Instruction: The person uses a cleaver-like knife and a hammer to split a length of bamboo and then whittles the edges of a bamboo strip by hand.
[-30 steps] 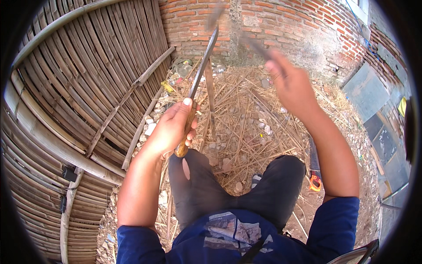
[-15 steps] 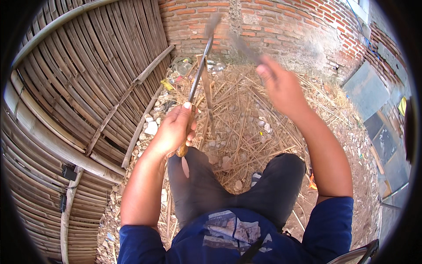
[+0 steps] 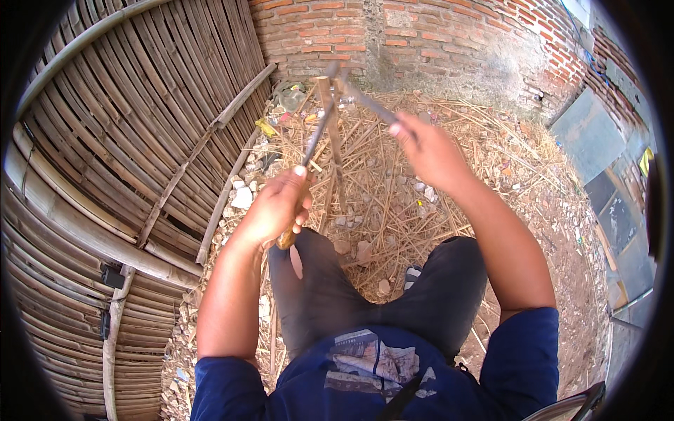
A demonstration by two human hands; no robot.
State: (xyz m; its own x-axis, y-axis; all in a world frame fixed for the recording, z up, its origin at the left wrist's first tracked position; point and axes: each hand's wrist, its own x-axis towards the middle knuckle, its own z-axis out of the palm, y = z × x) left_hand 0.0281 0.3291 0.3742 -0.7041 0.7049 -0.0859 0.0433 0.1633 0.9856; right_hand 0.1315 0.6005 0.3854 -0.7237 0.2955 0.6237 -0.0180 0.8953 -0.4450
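left hand (image 3: 277, 207) fingers curled tight round a wooden handle, index finger stretched up along the back of the knife (image 3: 309, 151); orange-brown handle end pokes out below the palm. blade is long, dark, narrow, running up and slightly right from the fist, tip meeting the top of a bamboo stick (image 3: 333, 133). stick stands roughly upright between the knees, pale cut end at top, lower end lost in the litter.

right hand (image 3: 428, 151) raised, fingers closed round a second dark stick or rod (image 3: 365, 102) that slants up-left toward the bamboo top; it is blurred, cannot tell exactly what it is or whether it touches the knife.

both forearms bare, blue sleeves at bottom edge, dark trousers, person squatting or sitting. ground under the hands covered in bamboo shavings (image 3: 393, 203), dry splints, small stones. woven bamboo panel (image 3: 126, 140) leans at left with pole rails across it. brick wall (image 3: 421, 35) behind. grey sheets (image 3: 590, 133) at right.
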